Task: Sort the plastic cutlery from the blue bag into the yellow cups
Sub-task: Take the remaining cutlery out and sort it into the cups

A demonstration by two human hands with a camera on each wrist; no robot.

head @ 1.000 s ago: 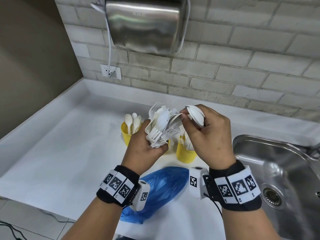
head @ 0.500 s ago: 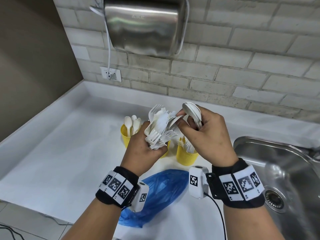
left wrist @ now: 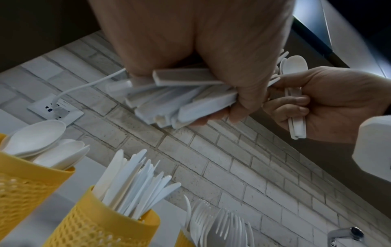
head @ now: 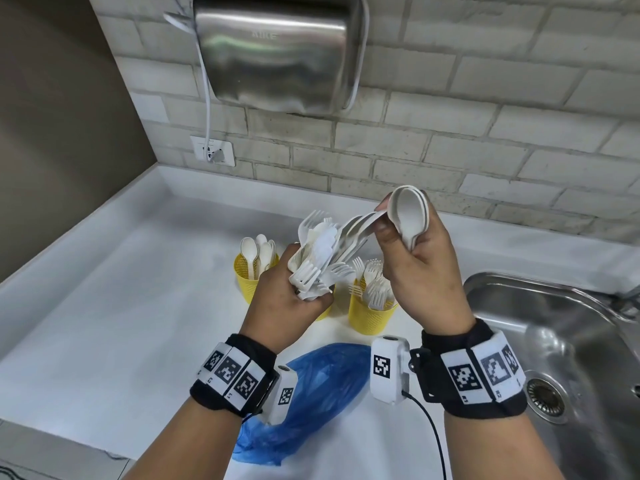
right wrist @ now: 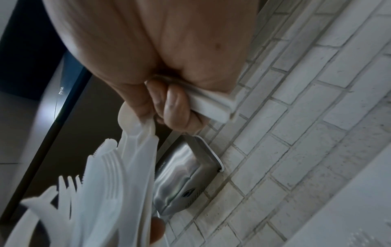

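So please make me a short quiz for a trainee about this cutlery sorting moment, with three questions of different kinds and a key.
1. True or false: the right hand holds a few stacked spoons.
2. What does the left hand grip?
A. the blue bag
B. a mixed bundle of white cutlery
C. a yellow cup
3. Fill in: in the left wrist view, the middle cup holds only ____.

Key
1. True; their bowls stick up above the fingers.
2. B; forks and knives show in it, and the bag lies flat on the counter.
3. Knives; the spoon cup stands to its left, the fork cup to its right.
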